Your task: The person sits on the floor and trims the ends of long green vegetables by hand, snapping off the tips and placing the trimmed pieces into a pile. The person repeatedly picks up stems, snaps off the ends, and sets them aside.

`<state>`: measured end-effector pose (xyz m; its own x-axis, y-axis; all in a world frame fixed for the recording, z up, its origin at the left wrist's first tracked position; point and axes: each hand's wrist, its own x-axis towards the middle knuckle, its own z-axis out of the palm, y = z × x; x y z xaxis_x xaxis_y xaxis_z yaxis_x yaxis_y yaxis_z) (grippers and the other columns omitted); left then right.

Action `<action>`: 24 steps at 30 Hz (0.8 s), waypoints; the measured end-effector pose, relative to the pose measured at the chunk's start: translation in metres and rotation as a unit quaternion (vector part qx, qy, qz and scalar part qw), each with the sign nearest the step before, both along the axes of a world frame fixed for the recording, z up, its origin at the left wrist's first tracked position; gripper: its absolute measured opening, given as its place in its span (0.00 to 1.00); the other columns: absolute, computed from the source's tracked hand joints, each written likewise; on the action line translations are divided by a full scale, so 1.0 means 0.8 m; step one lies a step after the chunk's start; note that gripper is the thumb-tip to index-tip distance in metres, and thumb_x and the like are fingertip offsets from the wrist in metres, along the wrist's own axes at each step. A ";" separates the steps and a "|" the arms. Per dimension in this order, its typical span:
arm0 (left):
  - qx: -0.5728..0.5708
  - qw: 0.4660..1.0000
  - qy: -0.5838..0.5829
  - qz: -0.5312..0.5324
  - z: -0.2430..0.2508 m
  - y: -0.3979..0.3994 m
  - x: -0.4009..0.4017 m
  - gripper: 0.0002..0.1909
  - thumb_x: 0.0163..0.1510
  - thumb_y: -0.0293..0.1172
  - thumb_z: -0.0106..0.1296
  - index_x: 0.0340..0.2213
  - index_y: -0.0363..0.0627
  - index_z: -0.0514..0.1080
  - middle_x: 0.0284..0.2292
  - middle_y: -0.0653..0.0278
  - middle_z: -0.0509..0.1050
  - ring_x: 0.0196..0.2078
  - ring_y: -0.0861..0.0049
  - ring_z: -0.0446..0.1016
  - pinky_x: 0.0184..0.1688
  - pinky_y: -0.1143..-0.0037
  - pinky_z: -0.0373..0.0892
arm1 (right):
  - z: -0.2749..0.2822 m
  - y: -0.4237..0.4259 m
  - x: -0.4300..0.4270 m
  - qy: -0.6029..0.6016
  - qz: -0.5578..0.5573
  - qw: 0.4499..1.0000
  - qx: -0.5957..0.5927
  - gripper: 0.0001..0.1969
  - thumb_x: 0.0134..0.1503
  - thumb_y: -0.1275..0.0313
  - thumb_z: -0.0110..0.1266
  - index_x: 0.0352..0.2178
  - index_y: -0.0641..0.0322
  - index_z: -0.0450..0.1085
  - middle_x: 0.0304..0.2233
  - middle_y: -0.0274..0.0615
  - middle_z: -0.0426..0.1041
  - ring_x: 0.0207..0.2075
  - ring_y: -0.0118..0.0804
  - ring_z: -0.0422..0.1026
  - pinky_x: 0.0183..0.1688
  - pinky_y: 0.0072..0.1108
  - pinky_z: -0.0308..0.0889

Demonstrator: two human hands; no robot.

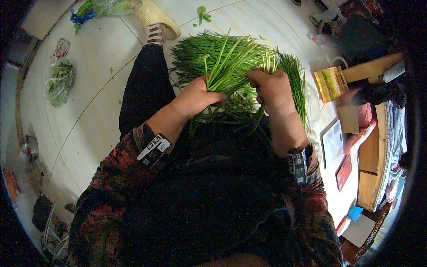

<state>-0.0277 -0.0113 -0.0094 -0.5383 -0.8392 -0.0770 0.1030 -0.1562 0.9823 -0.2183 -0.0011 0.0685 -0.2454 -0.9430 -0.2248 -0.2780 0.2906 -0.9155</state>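
My left hand [195,96] grips a loose bunch of long green garlic chives [227,68], their pale cut ends fanned up and to the right. Close by on the right, my right hand [272,86] is curled around a smaller bundle of chive stems [269,61], whose whitish ends stick up above the fist. Beyond both hands a large pile of chives [190,53] lies on the tiled floor, and another bunch [293,76] stretches along the right of my right wrist. Loose trimmings and leaves [233,106] gather beneath the hands, by my dark clothing.
A clear bag of greens [60,80] rests on the floor at left. More bagged vegetables [110,8] lie near my yellow slipper [155,18]. On the right are a yellow packet [331,84], a white flat box [332,142] and wooden furniture [368,160]. A leafy sprig [202,15] lies ahead.
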 end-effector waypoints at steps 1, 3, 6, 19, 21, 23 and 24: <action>-0.001 1.000 0.004 0.003 -0.001 0.000 -0.001 0.14 0.45 0.20 0.52 0.37 0.40 0.70 0.26 0.70 0.72 0.27 0.83 0.68 0.30 0.79 0.66 | -0.001 0.000 -0.002 0.010 0.006 1.000 0.007 0.08 0.45 0.69 0.56 0.20 0.64 0.70 0.15 0.34 0.67 0.13 0.24 0.60 0.16 0.19 0.55; -0.002 1.000 0.006 0.006 -0.003 -0.001 -0.001 0.14 0.45 0.21 0.52 0.37 0.41 0.70 0.27 0.71 0.72 0.27 0.84 0.68 0.30 0.80 0.65 | -0.003 -0.001 -0.004 0.028 0.023 0.999 0.012 0.09 0.46 0.69 0.55 0.18 0.63 0.68 0.13 0.32 0.64 0.10 0.22 0.56 0.11 0.18 0.50; -0.004 1.000 -0.006 0.008 -0.004 -0.002 0.000 0.15 0.45 0.21 0.52 0.38 0.41 0.70 0.27 0.71 0.72 0.27 0.85 0.67 0.30 0.81 0.64 | -0.006 -0.001 -0.009 0.061 0.049 0.997 0.018 0.09 0.46 0.68 0.55 0.19 0.63 0.68 0.13 0.32 0.64 0.10 0.23 0.56 0.12 0.17 0.51; -0.024 0.999 -0.020 0.005 0.001 -0.001 0.001 0.16 0.45 0.22 0.52 0.39 0.41 0.71 0.29 0.72 0.72 0.28 0.85 0.67 0.31 0.81 0.64 | 0.010 -0.003 -0.031 -0.054 0.038 0.993 0.094 0.12 0.49 0.66 0.53 0.18 0.62 0.67 0.14 0.35 0.65 0.14 0.29 0.63 0.15 0.23 0.57; -0.013 1.000 -0.020 0.001 0.001 -0.001 0.003 0.16 0.45 0.22 0.52 0.39 0.41 0.71 0.29 0.71 0.73 0.28 0.85 0.67 0.31 0.81 0.64 | 0.012 -0.001 -0.031 -0.136 0.026 0.987 0.079 0.12 0.50 0.67 0.53 0.16 0.59 0.65 0.13 0.30 0.60 0.12 0.27 0.56 0.13 0.21 0.52; 0.002 1.000 -0.020 0.002 0.000 -0.001 0.003 0.16 0.46 0.22 0.53 0.40 0.41 0.71 0.29 0.72 0.72 0.28 0.85 0.67 0.31 0.81 0.64 | 0.012 -0.001 -0.029 -0.159 0.008 0.984 0.079 0.11 0.51 0.68 0.53 0.16 0.59 0.65 0.13 0.30 0.60 0.12 0.27 0.55 0.14 0.21 0.52; 0.004 1.000 -0.001 0.004 -0.001 -0.001 0.002 0.16 0.46 0.23 0.53 0.40 0.41 0.70 0.29 0.72 0.72 0.28 0.85 0.67 0.30 0.81 0.64 | 0.012 -0.001 -0.028 -0.172 0.003 0.982 0.079 0.11 0.51 0.68 0.53 0.17 0.59 0.64 0.14 0.30 0.60 0.12 0.26 0.55 0.14 0.21 0.52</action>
